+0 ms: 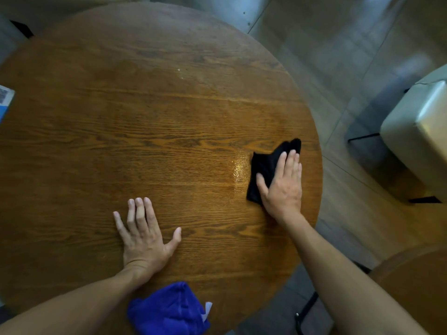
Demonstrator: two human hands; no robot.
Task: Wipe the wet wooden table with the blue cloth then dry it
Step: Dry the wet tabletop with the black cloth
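A black cloth (pixel 263 170) lies under the flat right hand (pixel 283 187) near the tabletop (pixel 145 117) right edge; left hand (pixel 142 235) spread flat; blue cloth (pixel 169 310) bunched at near edge.

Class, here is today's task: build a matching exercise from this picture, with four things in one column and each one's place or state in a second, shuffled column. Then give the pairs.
Column one
1. blue cloth
2. black cloth
3. left hand
4. wet streak

Column two
A. flat on bare wood, holding nothing
B. under the right hand
C. at the near edge of the table, in neither hand
D. shining just left of the black cloth

Pairs: 1-C, 2-B, 3-A, 4-D
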